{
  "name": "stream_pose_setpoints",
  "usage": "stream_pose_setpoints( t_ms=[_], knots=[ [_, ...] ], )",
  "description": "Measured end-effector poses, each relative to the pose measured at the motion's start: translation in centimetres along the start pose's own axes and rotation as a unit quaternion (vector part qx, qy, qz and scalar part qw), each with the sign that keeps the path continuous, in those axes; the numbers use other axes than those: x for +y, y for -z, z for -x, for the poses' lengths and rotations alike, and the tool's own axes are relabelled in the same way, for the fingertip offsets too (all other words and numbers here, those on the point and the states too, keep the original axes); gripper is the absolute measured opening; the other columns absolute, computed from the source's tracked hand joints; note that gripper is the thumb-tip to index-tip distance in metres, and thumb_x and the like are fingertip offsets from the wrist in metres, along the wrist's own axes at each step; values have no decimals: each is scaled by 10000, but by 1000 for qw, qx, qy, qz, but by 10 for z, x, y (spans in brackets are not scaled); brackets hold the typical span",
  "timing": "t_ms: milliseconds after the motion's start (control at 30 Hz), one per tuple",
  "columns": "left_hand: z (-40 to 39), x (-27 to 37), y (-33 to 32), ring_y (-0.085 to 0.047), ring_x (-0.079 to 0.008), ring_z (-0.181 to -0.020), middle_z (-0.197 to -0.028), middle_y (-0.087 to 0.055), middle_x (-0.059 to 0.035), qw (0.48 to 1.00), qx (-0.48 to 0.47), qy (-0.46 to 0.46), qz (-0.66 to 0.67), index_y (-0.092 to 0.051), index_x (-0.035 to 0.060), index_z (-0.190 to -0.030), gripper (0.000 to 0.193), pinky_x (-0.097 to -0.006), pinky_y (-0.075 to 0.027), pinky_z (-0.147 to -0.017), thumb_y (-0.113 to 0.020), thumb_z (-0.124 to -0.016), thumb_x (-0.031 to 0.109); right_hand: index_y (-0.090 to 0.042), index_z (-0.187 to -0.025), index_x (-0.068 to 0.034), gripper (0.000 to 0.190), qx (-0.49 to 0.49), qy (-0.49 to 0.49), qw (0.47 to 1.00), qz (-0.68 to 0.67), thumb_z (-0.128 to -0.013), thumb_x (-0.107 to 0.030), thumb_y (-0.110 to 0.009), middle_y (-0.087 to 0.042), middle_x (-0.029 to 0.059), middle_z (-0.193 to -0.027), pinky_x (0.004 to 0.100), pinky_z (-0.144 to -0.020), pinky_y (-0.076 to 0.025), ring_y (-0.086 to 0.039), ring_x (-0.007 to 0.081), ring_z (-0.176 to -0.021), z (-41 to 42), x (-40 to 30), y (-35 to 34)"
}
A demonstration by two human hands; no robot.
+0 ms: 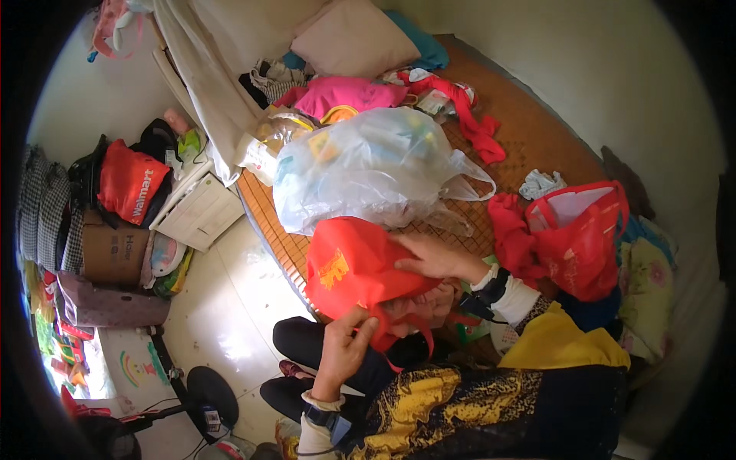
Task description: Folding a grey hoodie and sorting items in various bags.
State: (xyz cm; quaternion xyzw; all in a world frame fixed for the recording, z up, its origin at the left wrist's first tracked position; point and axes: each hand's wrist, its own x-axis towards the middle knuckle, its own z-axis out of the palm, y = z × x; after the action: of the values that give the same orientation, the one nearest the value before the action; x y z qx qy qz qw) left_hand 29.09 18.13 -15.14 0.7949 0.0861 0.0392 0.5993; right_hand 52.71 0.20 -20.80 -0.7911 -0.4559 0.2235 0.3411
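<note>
A red fabric bag [351,259] with a gold printed figure lies over my lap at the bed's edge. My left hand [348,345] pinches the edge of this bag near its lower side. My right hand [431,259] rests on the bag's other side, thumb and fingers apart. Crumpled pinkish cloth [422,307] shows at the bag's mouth, beneath my right wrist. Red straps [422,333] hang loose from the bag towards my dark trousers. Just beyond it sits a full, translucent white plastic bag [368,167], its contents blurred by the film.
A woven mat [517,132] covers the bed. On it are a red tote [575,247], red cloth [512,230], pink cloth [351,95] and a pillow [356,40]. Across the tiled floor [230,287] stand a white cabinet [198,210], a cardboard box [115,253] and a round black stand base [213,399].
</note>
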Motion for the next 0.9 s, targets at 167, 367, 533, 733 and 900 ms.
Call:
stream_pose_setpoints(
  t_ms=[167, 367, 533, 733, 900],
  knots=[
    [1, -2, 8, -429, -83, -629, -658, -478, -10, 997, 61, 14, 40, -600, -8, -862, 183, -275, -396, -572, -658, -991, 109, -392, -1560, -83, 721, -89, -77, 978, -174, -1013, -521, -564, -514, 248, -1497, 416, -1125, -410, -522, 355, -1369, 16, 9, -17],
    [1, -4, 9, -462, -101, -607, -642, -471, -41, 999, -1, 31, -14, -583, 5, -859, 281, -297, -413, -558, -775, -912, 203, -480, -1459, -58, 594, -140, -103, 977, -125, -1008, -417, -622, -641, 147, -1259, 364, -1014, -474, -610, 250, -1173, 31, 6, -17],
    [-3, 20, -5, -652, -296, -649, -723, -624, -97, 957, 10, -33, -288, -529, 71, -1218, 694, -358, -521, -619, -918, -708, 336, -560, -1352, -53, 439, -46, -115, 970, -210, -1020, -334, -617, -660, 70, -1160, 331, -947, -492, -605, 170, -1094, 44, 48, -40],
    [3, 0, 13, -670, -342, -640, -752, -656, -153, 914, 138, -67, -374, -640, 44, -1076, 318, -426, -518, -588, -756, -812, 178, -471, -1468, -46, 577, 13, -138, 909, -392, -1028, -392, -610, -599, 92, -1370, 353, -1088, -425, -535, 185, -1299, 60, 28, -14],
    [-34, 12, 26, -454, -57, -651, -673, -539, -54, 933, 318, -9, -170, -613, -4, -1017, 85, -270, -399, -564, -642, -965, 56, -290, -1585, -50, 889, 13, 0, 949, -316, -934, -482, -715, -437, 159, -1551, 410, -1167, -346, -419, 275, -1432, 70, -15, 18]
  ],
)
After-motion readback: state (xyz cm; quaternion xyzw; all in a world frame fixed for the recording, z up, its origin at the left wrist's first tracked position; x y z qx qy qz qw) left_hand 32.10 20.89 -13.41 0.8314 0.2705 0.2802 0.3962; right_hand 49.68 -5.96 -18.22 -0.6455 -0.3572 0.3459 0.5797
